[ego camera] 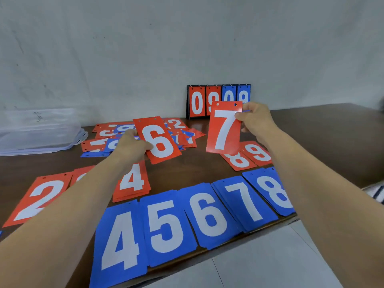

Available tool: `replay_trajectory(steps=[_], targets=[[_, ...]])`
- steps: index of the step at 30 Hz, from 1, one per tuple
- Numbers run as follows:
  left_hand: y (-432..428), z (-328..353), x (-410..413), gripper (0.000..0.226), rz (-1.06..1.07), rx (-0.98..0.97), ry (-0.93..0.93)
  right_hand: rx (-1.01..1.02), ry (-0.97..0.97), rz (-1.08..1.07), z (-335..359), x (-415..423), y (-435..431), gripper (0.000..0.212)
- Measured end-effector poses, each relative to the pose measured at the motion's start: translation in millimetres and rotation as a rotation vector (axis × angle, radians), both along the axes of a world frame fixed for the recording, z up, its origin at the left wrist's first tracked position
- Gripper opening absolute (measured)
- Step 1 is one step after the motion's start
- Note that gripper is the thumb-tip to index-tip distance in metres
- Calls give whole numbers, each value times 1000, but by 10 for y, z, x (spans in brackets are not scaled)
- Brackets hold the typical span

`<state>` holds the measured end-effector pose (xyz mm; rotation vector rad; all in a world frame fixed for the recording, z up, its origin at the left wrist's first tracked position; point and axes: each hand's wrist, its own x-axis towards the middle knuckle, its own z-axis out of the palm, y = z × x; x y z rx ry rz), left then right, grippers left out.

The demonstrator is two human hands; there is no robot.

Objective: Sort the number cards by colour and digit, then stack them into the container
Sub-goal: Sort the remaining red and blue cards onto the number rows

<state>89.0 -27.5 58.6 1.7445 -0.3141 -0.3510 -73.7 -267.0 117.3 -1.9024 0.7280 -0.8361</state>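
Softly and evenly lit, moderately bright, with shadows faint and diffuse. Slight shading on the dark brown wooden table [311, 129] beneath the bare forearms [62, 215]. Small white glare at the upper right corner of the glossy red card with a white 7 [225, 129]. Dull sheen along the table's far right. Slightly soft throughout, smeared in the loose pile of red and blue number cards [180, 129]. Washed out and low in contrast at the clear plastic container [41, 129]. Strongly wide-angle: row of blue number cards [166, 225] at the near edge stretched, table edge bowed.
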Motion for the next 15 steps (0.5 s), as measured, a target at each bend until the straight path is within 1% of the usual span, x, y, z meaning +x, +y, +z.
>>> replay_trajectory(steps=[4, 8, 13, 15], targets=[[-148, -100, -129, 57, -30, 1, 65, 36, 1, -36, -79, -145, -69, 6], [-255, -160, -187, 59, -23, 63, 86, 56, 19, -3, -192, -155, -109, 13], [-393, -149, -169, 62, 14, 127, 76, 47, 72, 80, -323, 69, -186, 4], [-448, -152, -162, 60, 27, 166, 65, 54, 118, 126, -374, 204, -242, 3]])
